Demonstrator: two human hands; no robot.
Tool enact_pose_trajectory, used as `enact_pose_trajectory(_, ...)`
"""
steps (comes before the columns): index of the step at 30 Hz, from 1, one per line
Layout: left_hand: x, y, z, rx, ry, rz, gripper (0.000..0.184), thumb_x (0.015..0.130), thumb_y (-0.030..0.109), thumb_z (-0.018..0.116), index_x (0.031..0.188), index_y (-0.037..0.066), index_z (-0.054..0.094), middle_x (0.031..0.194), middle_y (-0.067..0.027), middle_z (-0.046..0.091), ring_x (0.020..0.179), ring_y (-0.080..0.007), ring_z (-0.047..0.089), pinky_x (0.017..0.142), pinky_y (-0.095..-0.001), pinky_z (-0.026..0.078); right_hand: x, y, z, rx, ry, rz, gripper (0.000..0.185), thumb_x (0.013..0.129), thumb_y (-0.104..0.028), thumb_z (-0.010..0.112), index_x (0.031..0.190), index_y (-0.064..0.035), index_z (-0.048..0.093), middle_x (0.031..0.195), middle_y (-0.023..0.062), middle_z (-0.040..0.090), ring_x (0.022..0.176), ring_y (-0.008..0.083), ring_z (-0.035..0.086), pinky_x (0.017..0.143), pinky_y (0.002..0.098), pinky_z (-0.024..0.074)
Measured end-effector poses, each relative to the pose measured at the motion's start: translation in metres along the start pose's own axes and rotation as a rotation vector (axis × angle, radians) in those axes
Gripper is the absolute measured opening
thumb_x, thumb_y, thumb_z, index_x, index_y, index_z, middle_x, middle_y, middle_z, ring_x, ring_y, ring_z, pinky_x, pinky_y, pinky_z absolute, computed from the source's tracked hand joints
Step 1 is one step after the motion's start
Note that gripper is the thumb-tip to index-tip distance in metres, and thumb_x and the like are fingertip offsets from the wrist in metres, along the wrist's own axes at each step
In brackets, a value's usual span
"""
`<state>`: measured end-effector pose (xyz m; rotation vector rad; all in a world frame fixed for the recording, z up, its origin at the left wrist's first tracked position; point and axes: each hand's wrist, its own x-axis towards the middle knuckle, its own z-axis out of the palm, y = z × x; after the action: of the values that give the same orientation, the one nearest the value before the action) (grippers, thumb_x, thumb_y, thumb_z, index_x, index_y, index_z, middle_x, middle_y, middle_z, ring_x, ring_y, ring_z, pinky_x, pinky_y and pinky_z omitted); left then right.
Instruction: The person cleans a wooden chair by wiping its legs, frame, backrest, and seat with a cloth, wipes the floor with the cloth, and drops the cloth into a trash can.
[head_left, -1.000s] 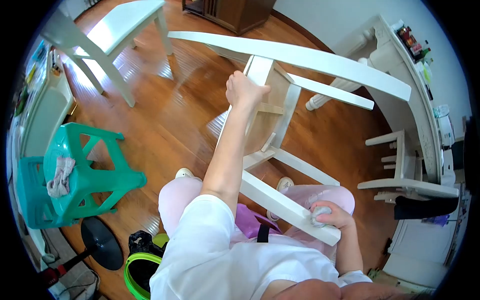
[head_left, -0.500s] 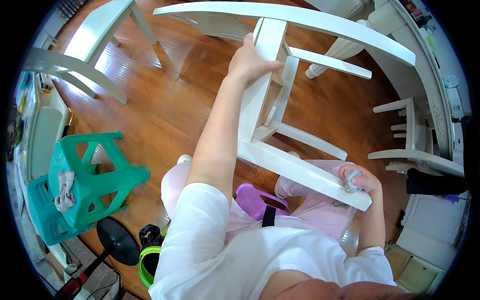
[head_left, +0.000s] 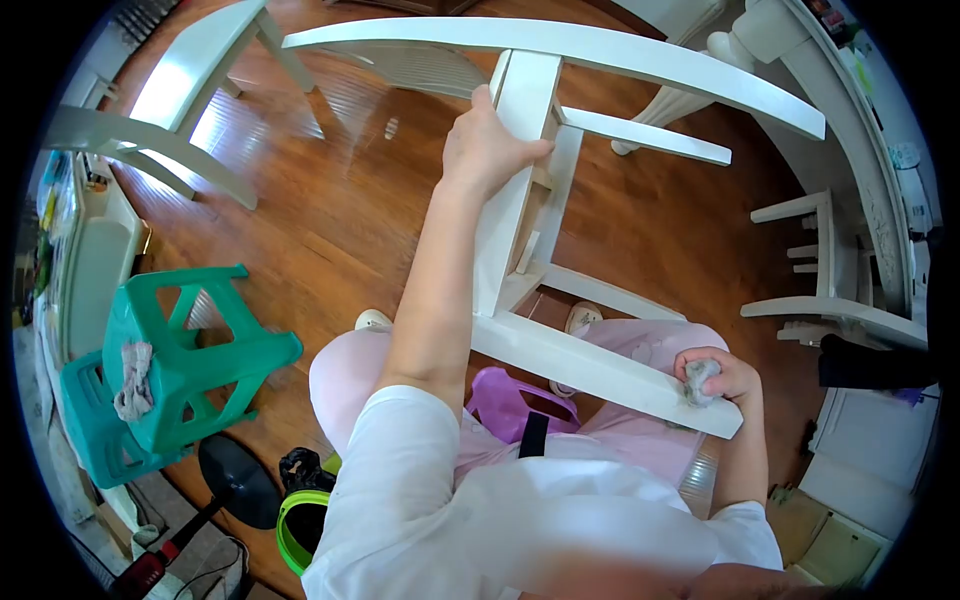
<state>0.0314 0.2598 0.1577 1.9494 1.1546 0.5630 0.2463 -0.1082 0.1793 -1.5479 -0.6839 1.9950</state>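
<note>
A white wooden chair (head_left: pixel 588 365) lies tipped over in front of my lap, its legs pointing to the right. My left hand (head_left: pixel 487 150) grips its seat frame, thumb over the inner edge and fingers along the far side. Near the end of the closest leg, my right hand (head_left: pixel 722 374) holds a crumpled grey cloth (head_left: pixel 702 382) against the wood. Part of that cloth is hidden by my fingers.
Green plastic stools (head_left: pixel 160 330) with a rag (head_left: pixel 134 380) on top stand at left. A purple plastic seat (head_left: pixel 500 402) is between my legs. A lime-rimmed bin (head_left: pixel 290 535) sits lower left. Other white chairs (head_left: pixel 828 250) stand around.
The chair has tilted slightly, its seat frame shifting down and left in view. My left hand has moved with it. My right hand and the cloth stay near the leg's end.
</note>
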Motion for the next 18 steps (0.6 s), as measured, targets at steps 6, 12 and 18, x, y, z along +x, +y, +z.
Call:
enact_pose_trajectory(6, 0.009, 0.013, 0.010, 0.161, -0.021, 0.025, 0.082, 0.061, 0.037, 0.080, 0.121, -0.004, 0.043, 0.104, -0.0225, 0.065, 0.099, -0.0337, 0.063, 0.087, -0.0385, 0.051, 0.003, 0.008, -0.003, 0.012, -0.013, -0.041, 0.055, 0.059, -0.043, 0.080, 0.091, -0.0026, 0.058, 0.086, 0.0002, 0.055, 0.079, 0.0088, 0.051, 0.071, 0.0224, 0.0411)
enact_pose_trajectory(12, 0.019, 0.018, 0.020, 0.207, -0.005, 0.065, 0.080, 0.060, 0.039, 0.081, 0.119, -0.004, 0.047, 0.105, -0.0218, 0.065, 0.101, -0.0328, 0.063, 0.086, -0.0382, 0.051, 0.001, 0.006, 0.001, 0.067, 0.044, -0.091, 0.051, 0.060, -0.038, 0.080, 0.092, -0.0029, 0.059, 0.086, 0.0001, 0.057, 0.081, 0.0096, 0.053, 0.073, 0.0227, 0.0420)
enact_pose_trajectory(18, 0.032, 0.024, 0.034, 0.266, -0.026, 0.072, 0.084, 0.056, 0.042, 0.081, 0.118, -0.003, 0.048, 0.105, -0.0213, 0.065, 0.099, -0.0313, 0.064, 0.084, -0.0386, 0.053, -0.006, -0.001, 0.002, 0.058, 0.525, -0.321, 0.028, 0.067, -0.012, 0.074, 0.090, -0.0059, 0.059, 0.089, 0.0019, 0.062, 0.085, 0.0115, 0.059, 0.076, 0.0259, 0.0476)
